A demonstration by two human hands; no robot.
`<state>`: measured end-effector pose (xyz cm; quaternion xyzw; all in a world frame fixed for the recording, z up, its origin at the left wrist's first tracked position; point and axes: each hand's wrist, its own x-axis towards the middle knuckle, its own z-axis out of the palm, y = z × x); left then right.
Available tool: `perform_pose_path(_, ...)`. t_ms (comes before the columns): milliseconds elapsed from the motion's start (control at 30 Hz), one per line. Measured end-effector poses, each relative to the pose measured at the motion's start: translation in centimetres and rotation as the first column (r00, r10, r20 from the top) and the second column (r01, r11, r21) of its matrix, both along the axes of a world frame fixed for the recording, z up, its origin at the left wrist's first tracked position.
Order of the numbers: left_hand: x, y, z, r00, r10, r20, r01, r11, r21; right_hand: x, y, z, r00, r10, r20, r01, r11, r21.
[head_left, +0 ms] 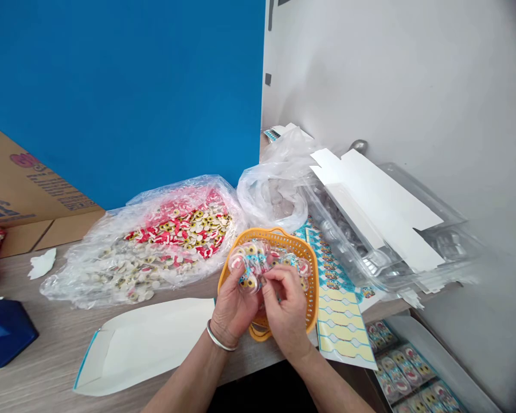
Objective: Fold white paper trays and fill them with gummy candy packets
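Observation:
Over an orange basket [313, 298], my left hand [234, 307] is closed around several small clear plastic cases [250, 281] with round yellow, red and white pieces inside and blue printed labels. It wears a silver bangle. My right hand [286, 304] is pinched at the right edge of these cases; whatever its fingertips hold is too small to make out. More clear cases [303, 267] lie in the basket behind and beside my hands. To the basket's right lies a sheet of stickers [344, 327], partly peeled to its yellow backing.
A clear bag of small red, white and yellow pieces [189, 229] lies left of the basket. Behind stands another plastic bag [275, 195]. Clear trays with white card [382, 201] pile up at right. A white card box piece [150, 341] lies front left, near a blue tape dispenser [8, 332].

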<state>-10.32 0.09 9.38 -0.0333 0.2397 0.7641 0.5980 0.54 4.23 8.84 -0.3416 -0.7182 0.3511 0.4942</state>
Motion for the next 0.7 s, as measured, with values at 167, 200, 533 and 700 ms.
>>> perform_pose_path(167, -1.7, -0.8, 1.0, 0.99, 0.118, -0.077, -0.129, 0.979, -0.158, 1.8, 2.4, -0.3, 0.976, 0.074, 0.206, -0.07, 0.997, -0.027)
perform_pose_path(200, -2.0, -0.9, 1.3, 0.984, 0.15, -0.095, -0.166, 0.969, -0.181, 2.1, 3.7, -0.3, 0.953, 0.046, 0.3, -0.051, 0.999, 0.008)
perform_pose_path(533, -1.3, -0.3, 1.4, 0.982, 0.139, -0.125, -0.164, 0.962, -0.219, -0.8, 8.8, 0.4, 0.472, -0.067, 0.879, -0.104, 0.986, 0.131)
perform_pose_path(700, -1.4, -0.1, 0.7, 0.981, 0.136, -0.138, -0.163, 0.965, -0.204, 0.2, 8.4, -0.8, 0.816, 0.021, 0.577, -0.028, 1.0, 0.003)
